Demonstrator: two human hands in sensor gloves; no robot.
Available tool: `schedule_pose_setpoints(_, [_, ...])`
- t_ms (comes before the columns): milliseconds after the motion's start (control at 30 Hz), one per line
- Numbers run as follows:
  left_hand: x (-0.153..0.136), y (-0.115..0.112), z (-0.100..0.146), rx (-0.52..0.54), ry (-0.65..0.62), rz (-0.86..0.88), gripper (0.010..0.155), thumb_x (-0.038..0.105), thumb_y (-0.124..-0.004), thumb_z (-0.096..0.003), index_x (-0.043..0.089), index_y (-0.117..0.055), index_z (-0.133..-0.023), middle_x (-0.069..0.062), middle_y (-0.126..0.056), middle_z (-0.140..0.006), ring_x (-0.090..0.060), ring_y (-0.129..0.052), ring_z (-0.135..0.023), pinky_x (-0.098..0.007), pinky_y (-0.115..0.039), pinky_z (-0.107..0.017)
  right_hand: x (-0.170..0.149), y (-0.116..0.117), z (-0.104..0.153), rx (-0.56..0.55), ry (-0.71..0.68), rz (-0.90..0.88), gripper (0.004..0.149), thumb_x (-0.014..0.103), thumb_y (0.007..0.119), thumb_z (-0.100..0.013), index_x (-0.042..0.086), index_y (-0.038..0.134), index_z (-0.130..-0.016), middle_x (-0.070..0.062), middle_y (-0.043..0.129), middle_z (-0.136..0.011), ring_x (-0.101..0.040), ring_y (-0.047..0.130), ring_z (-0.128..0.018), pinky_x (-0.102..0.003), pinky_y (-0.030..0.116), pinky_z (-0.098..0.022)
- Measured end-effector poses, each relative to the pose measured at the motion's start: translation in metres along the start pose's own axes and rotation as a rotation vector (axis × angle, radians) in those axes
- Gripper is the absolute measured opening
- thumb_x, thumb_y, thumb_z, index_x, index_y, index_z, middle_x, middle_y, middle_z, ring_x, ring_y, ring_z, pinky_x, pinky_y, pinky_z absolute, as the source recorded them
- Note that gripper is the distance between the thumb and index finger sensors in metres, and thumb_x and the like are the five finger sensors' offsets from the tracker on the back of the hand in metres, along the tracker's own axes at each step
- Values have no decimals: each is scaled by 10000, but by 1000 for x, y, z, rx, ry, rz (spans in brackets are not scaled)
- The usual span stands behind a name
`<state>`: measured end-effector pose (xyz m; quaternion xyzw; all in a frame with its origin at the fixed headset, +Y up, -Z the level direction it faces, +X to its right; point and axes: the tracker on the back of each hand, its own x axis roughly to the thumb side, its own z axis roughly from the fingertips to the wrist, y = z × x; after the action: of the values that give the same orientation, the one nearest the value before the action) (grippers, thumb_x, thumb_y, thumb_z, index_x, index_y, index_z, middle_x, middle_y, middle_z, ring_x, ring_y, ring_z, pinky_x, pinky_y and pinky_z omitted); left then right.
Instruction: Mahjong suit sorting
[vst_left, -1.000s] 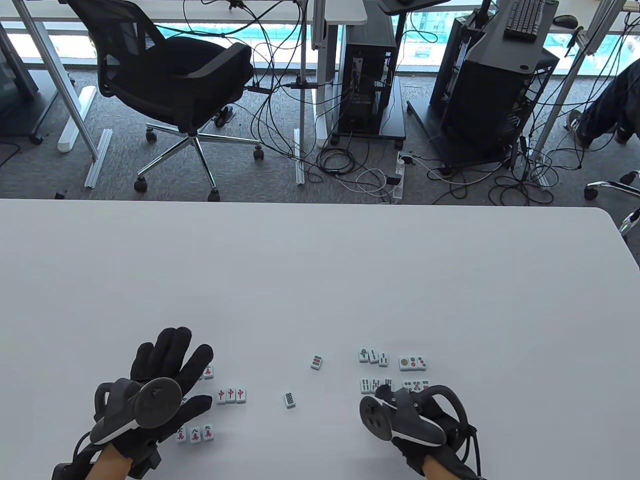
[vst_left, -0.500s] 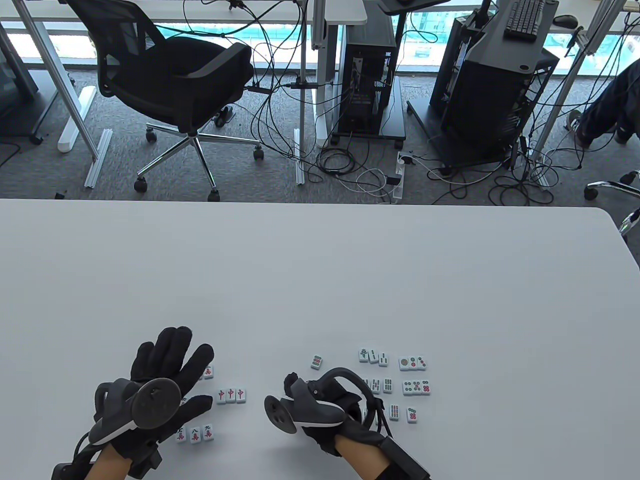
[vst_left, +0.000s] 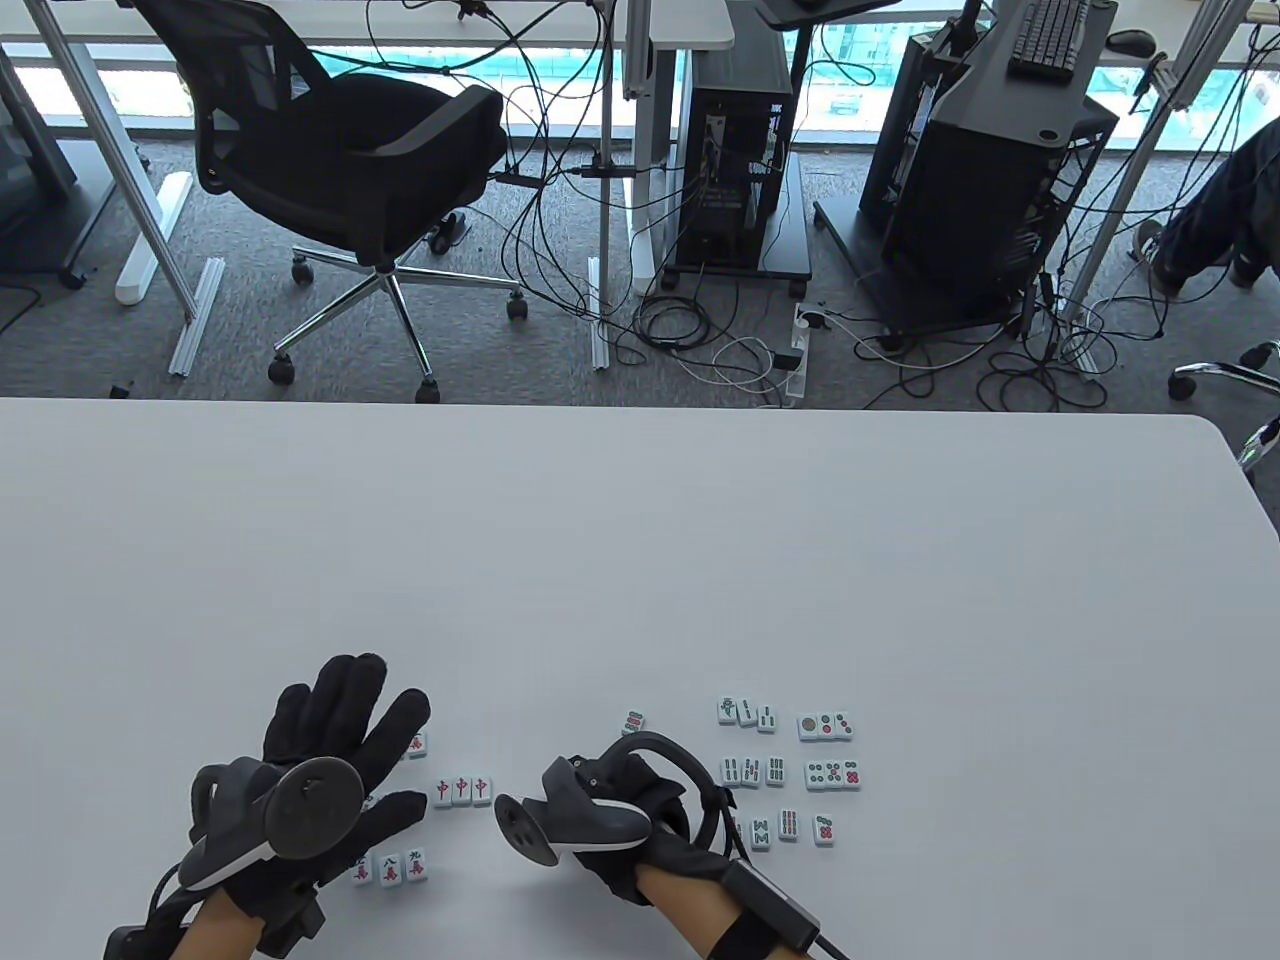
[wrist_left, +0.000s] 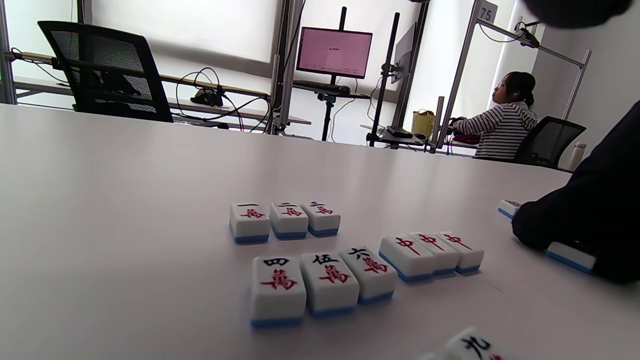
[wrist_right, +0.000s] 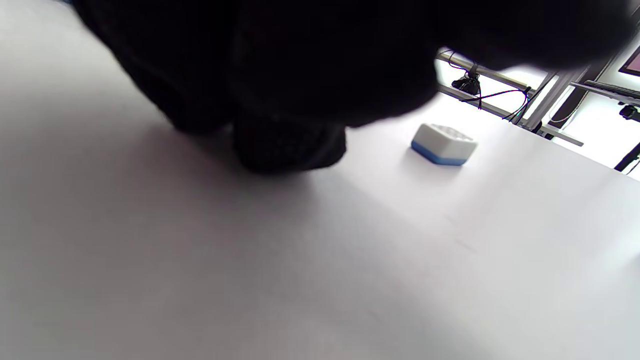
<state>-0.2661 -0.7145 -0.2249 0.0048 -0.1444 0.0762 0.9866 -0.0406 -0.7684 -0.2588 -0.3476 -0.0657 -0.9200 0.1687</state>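
While your right hand (vst_left: 610, 810) covers one loose tile (wrist_left: 571, 255), grip unclear, the other tile (vst_left: 632, 722) lies just beyond it; your left hand (vst_left: 330, 760) rests flat.

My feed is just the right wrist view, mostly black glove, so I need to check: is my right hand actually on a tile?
Observer: Yes. In the left wrist view the right hand rests on a blue-backed tile. I can't tell whether it grips it.
Operator: And the lone tile ahead of me?
Observer: In the table view that loose tile lies face up, alone, just beyond your hand.
Operator: Where's the left hand?
Observer: The left hand lies flat with its fingers spread, beside a row of three red-character tiles.
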Motion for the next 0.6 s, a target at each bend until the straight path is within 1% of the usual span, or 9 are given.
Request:
schedule_pose_setpoints(67, [0, 0, 0, 0, -2, -4, 819, 714, -636, -364, 447, -312, -1067, 135, 38, -1127, -205, -29, -1138, -580, -166, -817, -3, 0, 2, -6, -12, -20, 592, 345, 877, -334, 68, 778, -848, -34, 991, -439, -105, 919, -139, -293, 848, -113])
schedule_pose_setpoints(200, [1, 2, 1, 11, -5, 1, 821, 715, -636, -363, 448, -311, -1068, 135, 37, -1128, -205, -30, -1139, -581, -165, -817, -20, -8, 21, -117, -4, 2, 589, 349, 880, -327, 76, 786, -840, -26, 994, -431, -97, 920, -132, -286, 852, -105])
schedule_pose_setpoints(300, [0, 2, 1, 11, -3, 10, 819, 714, -635, -364, 447, -313, -1068, 135, 37, -1127, -205, -29, -1138, -581, -164, -817, -42, -18, 43, -158, 60, 12, 587, 347, 878, -329, 85, 783, -846, -23, 992, -443, -98, 923, -142, -286, 854, -114])
schedule_pose_setpoints(400, [0, 0, 0, 3, 0, 0, 820, 714, -636, -364, 446, -313, -1068, 135, 37, -1127, -206, -28, -1138, -581, -165, -817, -71, -25, 73, -192, 138, 19, 589, 345, 878, -329, 92, 780, -851, -23, 992, -452, -98, 926, -151, -286, 856, -122])
schedule_pose_setpoints(467, [1, -1, 0, -1, -1, -5, 819, 714, -635, -364, 448, -311, -1067, 135, 37, -1127, -204, -30, -1138, -579, -166, -818, -88, -24, 90, -200, 192, 19, 587, 343, 880, -329, 94, 782, -852, -24, 993, -456, -99, 928, -155, -286, 858, -124])
schedule_pose_setpoints(500, [1, -1, 0, -3, 0, -9, 819, 715, -635, -363, 448, -311, -1067, 134, 38, -1127, -205, -28, -1138, -580, -165, -817, -100, -21, 101, -192, 230, 18, 588, 342, 880, -328, 96, 782, -852, -24, 993, -460, -99, 929, -159, -286, 859, -127])
schedule_pose_setpoints(533, [1, -2, 0, -4, 0, -12, 819, 716, -634, -362, 447, -314, -1066, 135, 38, -1127, -206, -28, -1138, -580, -165, -817, -106, -19, 107, -183, 250, 18, 588, 342, 880, -329, 95, 781, -853, -25, 993, -463, -99, 930, -161, -286, 860, -129])
schedule_pose_setpoints(600, [1, -3, -1, -10, 2, -17, 819, 715, -634, -363, 446, -312, -1067, 134, 40, -1126, -205, -27, -1137, -580, -165, -817, -124, -6, 125, -143, 316, 16, 588, 341, 879, -331, 97, 779, -856, -24, 992, -469, -100, 931, -167, -286, 861, -133])
